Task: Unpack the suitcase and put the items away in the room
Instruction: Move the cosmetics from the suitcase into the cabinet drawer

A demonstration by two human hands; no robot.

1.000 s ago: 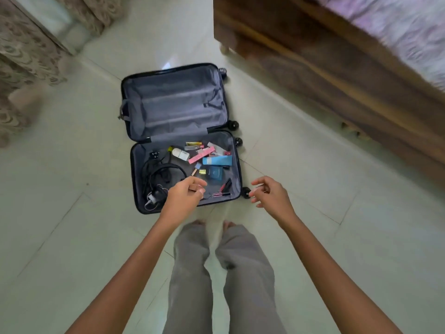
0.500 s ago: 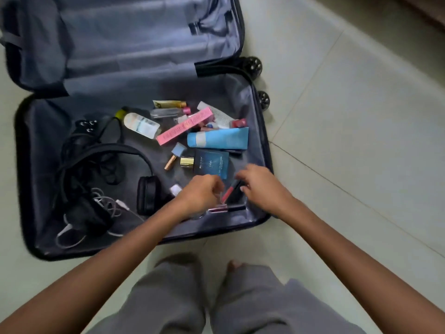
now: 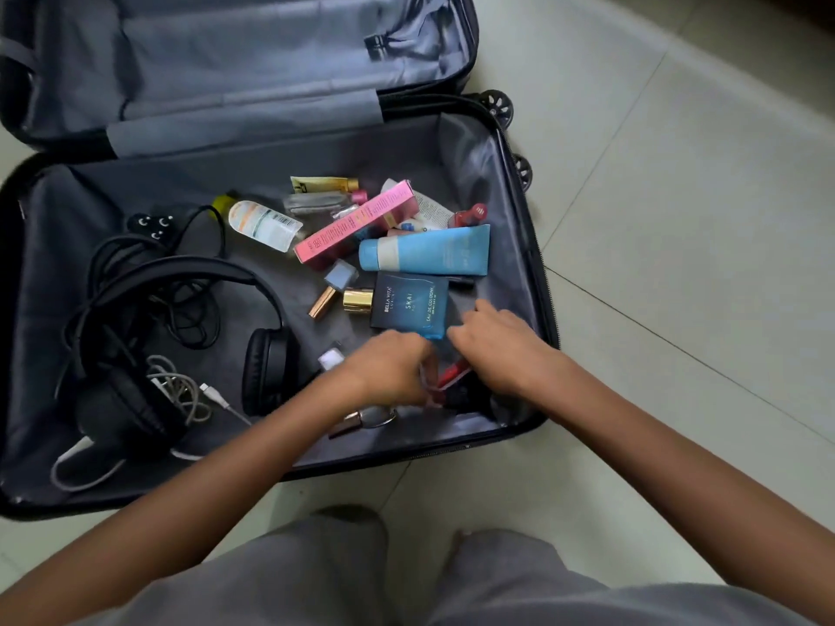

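Suitcase (image 3: 519, 246) lying open on floor (image 3: 677, 219), near half holding everything: blue tube (image 3: 433, 255), pink box (image 3: 361, 223), cologne box (image 3: 409, 305), headphones (image 3: 266, 368), cables at left. Nothing showing as put away; unpacking seeming barely begun. Left grip (image 3: 388, 372) and right grip (image 3: 492, 350) reaching over red sticks (image 3: 454, 375) in near-right corner, fingers curling; actual hold blurred, cannot tell. Suitcase wall crowding right grip; open floor lying right for lifting out.

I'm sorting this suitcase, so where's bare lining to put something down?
The lid is bare. So is the strip along the hinge, behind the cable and bottle. Crowded on the right: blue tube, perfume box, left hand and right hand.
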